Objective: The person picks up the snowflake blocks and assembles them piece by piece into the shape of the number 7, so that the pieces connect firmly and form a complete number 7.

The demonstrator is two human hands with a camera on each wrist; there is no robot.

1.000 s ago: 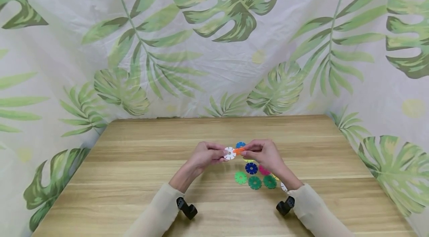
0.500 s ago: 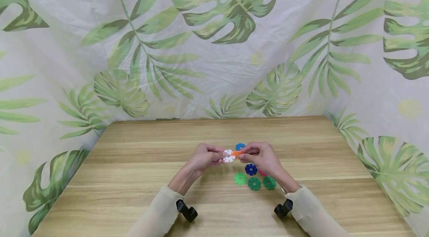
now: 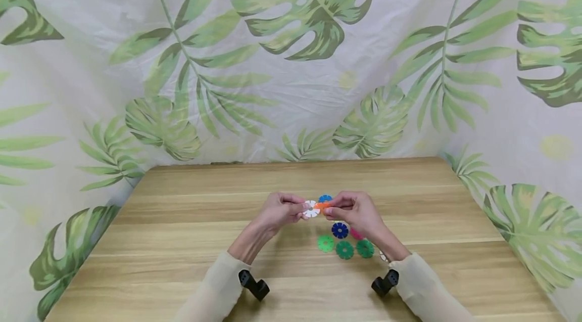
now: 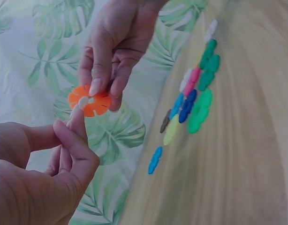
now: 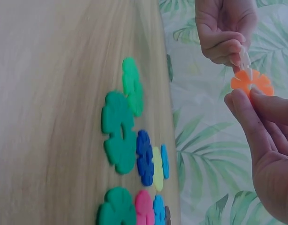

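An orange slotted disc (image 3: pixel 322 205) and a white slotted disc (image 3: pixel 311 214) meet edge to edge, held up above the worktop between the two hands. The head view shows the white one nearly face-on and the orange one turned almost edge-on; how deeply their slots engage cannot be told. The left hand (image 3: pixel 281 212) pinches the white disc at its left edge between thumb and fingers. The right hand (image 3: pixel 357 211) grips the orange disc by its right side, thumb against the face.

Loose discs lie flat on the wood-grain worktop (image 3: pixel 182 241), mostly below and beyond the right hand. Nearest the person are a bright green disc (image 3: pixel 321 243) and two dark green discs (image 3: pixel 341 250) in a row, with a dark blue disc (image 3: pixel 335 231) and a partly covered pink disc (image 3: pixel 356 234) behind. A light blue disc (image 3: pixel 325 198) lies farther back. The left wrist view adds a pale yellow disc (image 4: pixel 170 131) and a dark brown disc (image 4: pixel 165 121). Another white disc (image 3: pixel 383 256) shows partly beside the right cuff.

Both forearms wear cream sleeves (image 3: pixel 211 281), each with a black wrist camera (image 3: pixel 254 285). Behind the worktop hangs a pale cloth (image 3: pixel 282 104) printed with green leaves.
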